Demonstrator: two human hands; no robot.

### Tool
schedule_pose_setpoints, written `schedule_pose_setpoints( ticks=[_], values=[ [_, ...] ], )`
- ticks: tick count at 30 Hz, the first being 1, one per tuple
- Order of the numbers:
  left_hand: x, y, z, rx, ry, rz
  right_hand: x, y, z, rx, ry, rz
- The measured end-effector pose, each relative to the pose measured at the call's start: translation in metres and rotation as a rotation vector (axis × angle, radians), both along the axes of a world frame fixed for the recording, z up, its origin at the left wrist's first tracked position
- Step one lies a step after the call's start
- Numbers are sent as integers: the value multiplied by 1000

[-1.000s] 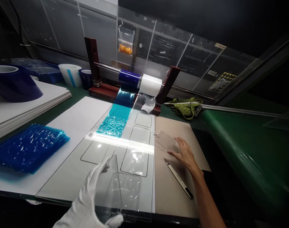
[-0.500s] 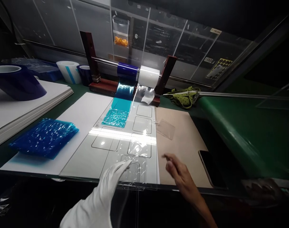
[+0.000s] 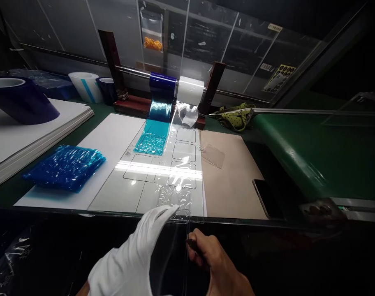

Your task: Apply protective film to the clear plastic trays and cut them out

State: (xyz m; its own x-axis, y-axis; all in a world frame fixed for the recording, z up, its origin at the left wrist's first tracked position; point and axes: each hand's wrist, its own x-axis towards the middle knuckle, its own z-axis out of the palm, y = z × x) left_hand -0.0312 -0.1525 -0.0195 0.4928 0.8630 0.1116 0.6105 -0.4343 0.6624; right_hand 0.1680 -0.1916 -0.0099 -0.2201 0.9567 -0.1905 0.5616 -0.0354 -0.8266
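Holding a clear plastic sheet (image 3: 175, 250) upright just off the table's near edge (image 3: 113, 213): gloved left hand (image 3: 135, 259) fingers together flat, bare right hand (image 3: 212, 263) pinching its right edge; open tan mat (image 3: 233, 181) far right.

Head camera looks forward and down, close over the workbench (image 3: 237, 185).

Clear plastic sheet (image 3: 175, 246): see-through, rigid, held on edge, nearly upright, in front of the near table edge, w/ glare streaks on its face. Top corner sits by the gloved left hand's (image 3: 135, 259) fingertips; its right edge is by the bare right hand's (image 3: 215, 263) fingers. Lower part runs out of view at bottom.
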Motion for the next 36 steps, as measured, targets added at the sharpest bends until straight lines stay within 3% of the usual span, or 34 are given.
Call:
schedule_pose_setpoints(
  ticks=[8,15,20,23,26,29,36],
  values=[
    [-1,2,-11,-25,0,-114,14,-4,-33,221,140,48],
    [11,9,-8,12,32,-214,30,-13,-57,188,153,26],
    [20,14,-9,-1,90,-247,32,-28,-70,86,128,-143],
    [26,13,-6,31,90,-231,31,-29,-75,210,189,-177],
    [32,11,2,154,153,-57,36,-20,-75,422,270,-258],
    [36,12,10,317,232,82,44,-5,-65,523,306,-324],
    [38,10,8,351,284,67,43,18,-41,550,114,-162]
  ],
)
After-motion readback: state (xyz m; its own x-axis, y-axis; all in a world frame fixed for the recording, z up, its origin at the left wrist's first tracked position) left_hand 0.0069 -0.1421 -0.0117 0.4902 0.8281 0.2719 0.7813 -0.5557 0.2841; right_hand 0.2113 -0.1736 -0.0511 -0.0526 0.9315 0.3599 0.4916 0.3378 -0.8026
